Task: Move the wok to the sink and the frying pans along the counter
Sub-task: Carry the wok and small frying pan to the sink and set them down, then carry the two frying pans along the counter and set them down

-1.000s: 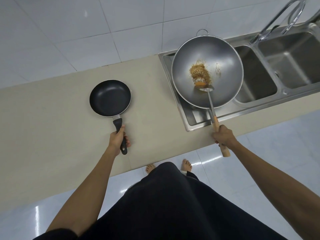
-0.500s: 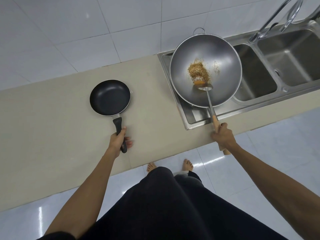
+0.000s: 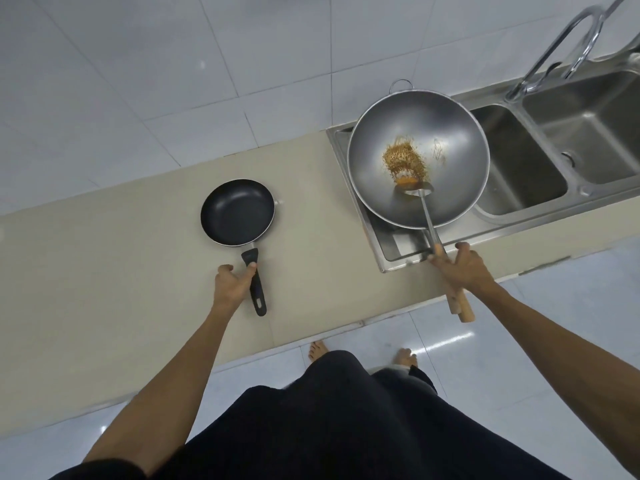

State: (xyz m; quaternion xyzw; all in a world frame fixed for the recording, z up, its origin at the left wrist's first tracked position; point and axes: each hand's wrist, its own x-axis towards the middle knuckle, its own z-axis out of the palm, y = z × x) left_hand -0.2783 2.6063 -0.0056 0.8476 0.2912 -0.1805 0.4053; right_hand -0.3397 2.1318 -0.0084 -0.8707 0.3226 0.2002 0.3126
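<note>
A steel wok [image 3: 446, 133] with brown food scraps and a metal spatula [image 3: 417, 190] in it rests over the left end of the sink [image 3: 519, 174]. Its wooden handle [image 3: 462, 308] sticks out past the counter edge. My right hand [image 3: 462, 270] lies over that handle, thumb and forefinger spread. A small black frying pan [image 3: 237, 211] sits on the beige counter [image 3: 104, 271], its black handle [image 3: 256, 289] pointing toward me. My left hand [image 3: 232, 284] is just left of that handle, fingers apart, one fingertip touching it.
A double stainless sink with a curved tap [image 3: 568, 43] fills the right end of the counter. White wall tiles rise behind. The counter's front edge runs diagonally, and my bare feet [image 3: 318, 349] stand on the glossy floor below it.
My left hand has let go of the frying pan handle and opened beside it. My right hand's grip on the wok handle has loosened, with the thumb lifted. Wok and pan stay put.
</note>
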